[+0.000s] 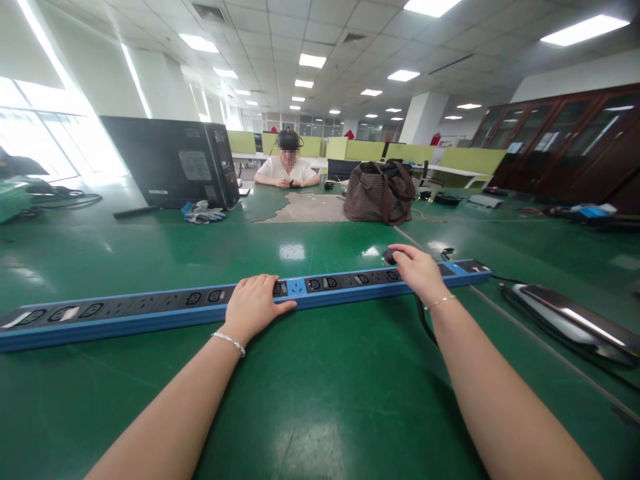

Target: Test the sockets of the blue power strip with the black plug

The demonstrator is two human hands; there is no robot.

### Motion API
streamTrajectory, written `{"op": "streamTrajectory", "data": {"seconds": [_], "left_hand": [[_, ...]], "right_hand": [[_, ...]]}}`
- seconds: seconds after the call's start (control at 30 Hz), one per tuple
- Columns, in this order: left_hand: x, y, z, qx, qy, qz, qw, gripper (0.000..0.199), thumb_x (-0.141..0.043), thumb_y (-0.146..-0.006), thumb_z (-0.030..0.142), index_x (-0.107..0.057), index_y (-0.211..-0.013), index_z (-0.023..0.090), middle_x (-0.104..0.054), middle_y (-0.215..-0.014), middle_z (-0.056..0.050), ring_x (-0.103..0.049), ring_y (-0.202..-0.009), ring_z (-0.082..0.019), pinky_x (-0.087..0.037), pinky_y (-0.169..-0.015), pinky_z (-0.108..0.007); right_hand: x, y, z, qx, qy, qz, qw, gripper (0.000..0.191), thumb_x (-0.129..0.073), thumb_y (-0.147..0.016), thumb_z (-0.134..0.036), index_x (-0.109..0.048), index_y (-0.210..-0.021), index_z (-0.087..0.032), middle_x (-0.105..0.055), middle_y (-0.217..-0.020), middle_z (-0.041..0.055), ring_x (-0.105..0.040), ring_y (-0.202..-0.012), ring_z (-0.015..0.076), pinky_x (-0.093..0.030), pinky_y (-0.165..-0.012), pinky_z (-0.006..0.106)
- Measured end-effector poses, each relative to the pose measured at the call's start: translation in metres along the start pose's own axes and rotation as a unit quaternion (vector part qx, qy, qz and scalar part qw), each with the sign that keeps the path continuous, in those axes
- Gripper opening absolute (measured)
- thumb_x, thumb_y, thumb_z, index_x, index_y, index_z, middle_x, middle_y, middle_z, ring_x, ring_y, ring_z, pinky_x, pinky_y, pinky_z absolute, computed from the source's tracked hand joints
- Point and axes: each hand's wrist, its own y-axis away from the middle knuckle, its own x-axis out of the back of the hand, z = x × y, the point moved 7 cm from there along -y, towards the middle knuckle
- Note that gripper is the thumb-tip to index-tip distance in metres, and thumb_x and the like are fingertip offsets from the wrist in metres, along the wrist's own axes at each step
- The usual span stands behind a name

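Note:
A long blue-and-black power strip (345,283) lies across the green table, with rows of sockets along its top. My left hand (254,303) rests over its middle, fingers across the top and thumb along the front edge, gripping it. A black plug (389,256) is pinched in my right hand (416,270), just above the strip's right part. From beneath that hand a black cable (425,321) hangs down in front of the strip. Whether the plug touches a socket cannot be made out.
Beyond the strip stand a black computer case (185,160), gloves (203,212) and a brown bag (377,193). A person (287,163) sits at the table's far side, hands together. At right lies a dark, shiny device (575,320) with a cable.

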Motion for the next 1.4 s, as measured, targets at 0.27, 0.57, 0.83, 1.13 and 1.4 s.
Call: {"op": "streamTrajectory", "data": {"seconds": [0.27, 0.57, 0.83, 1.13, 1.4], "left_hand": [[0.000, 0.000, 0.001, 0.000, 0.012, 0.011, 1.000, 0.064, -0.048, -0.071, 0.064, -0.053, -0.112, 0.016, -0.061, -0.106, -0.011, -0.053, -0.102, -0.027, -0.035, -0.089, -0.039], [-0.001, 0.000, 0.001, 0.003, 0.020, 0.009, 1.000, 0.063, -0.049, -0.070, 0.066, -0.053, -0.109, 0.017, -0.062, -0.103, -0.011, -0.054, -0.100, -0.027, -0.034, -0.087, -0.038], [-0.001, 0.001, 0.002, -0.005, 0.021, 0.026, 0.999, 0.059, -0.051, -0.070, 0.064, -0.054, -0.105, 0.017, -0.062, -0.101, -0.011, -0.055, -0.098, -0.027, -0.033, -0.087, -0.037], [0.000, 0.001, 0.002, -0.003, 0.021, 0.026, 0.999, 0.055, -0.050, -0.072, 0.060, -0.054, -0.105, 0.016, -0.062, -0.101, -0.011, -0.054, -0.097, -0.026, -0.033, -0.087, -0.037], [0.001, 0.001, 0.002, 0.012, 0.029, 0.009, 0.999, 0.045, -0.050, -0.076, 0.047, -0.055, -0.108, 0.017, -0.062, -0.104, -0.012, -0.054, -0.102, -0.026, -0.033, -0.088, -0.037]], "right_hand": [[-0.075, 0.054, -0.084, 0.094, 0.011, -0.146, 0.985, 0.033, -0.038, -0.083, -0.032, -0.063, -0.104, -0.023, -0.066, -0.095, 0.0024, -0.058, -0.082, 0.0148, -0.042, -0.077, 0.027], [-0.116, 0.072, -0.118, 0.047, 0.015, -0.156, 0.986, 0.026, -0.040, -0.083, -0.033, -0.061, -0.096, -0.025, -0.064, -0.075, -0.0006, -0.057, -0.067, 0.0144, -0.041, -0.063, 0.025], [-0.132, 0.077, -0.121, 0.037, 0.056, -0.153, 0.986, 0.026, -0.038, -0.085, -0.034, -0.058, -0.099, -0.026, -0.066, -0.084, 0.0018, -0.060, -0.078, 0.0166, -0.042, -0.071, 0.027], [-0.138, 0.081, -0.125, 0.000, 0.093, -0.158, 0.983, 0.028, -0.035, -0.085, -0.037, -0.056, -0.100, -0.026, -0.066, -0.087, 0.0048, -0.061, -0.082, 0.0201, -0.043, -0.071, 0.031], [-0.152, 0.090, -0.141, 0.013, 0.192, -0.172, 0.966, 0.033, -0.032, -0.085, -0.031, -0.052, -0.109, -0.021, -0.066, -0.084, 0.0102, -0.062, -0.079, 0.0238, -0.044, -0.071, 0.037]]}}
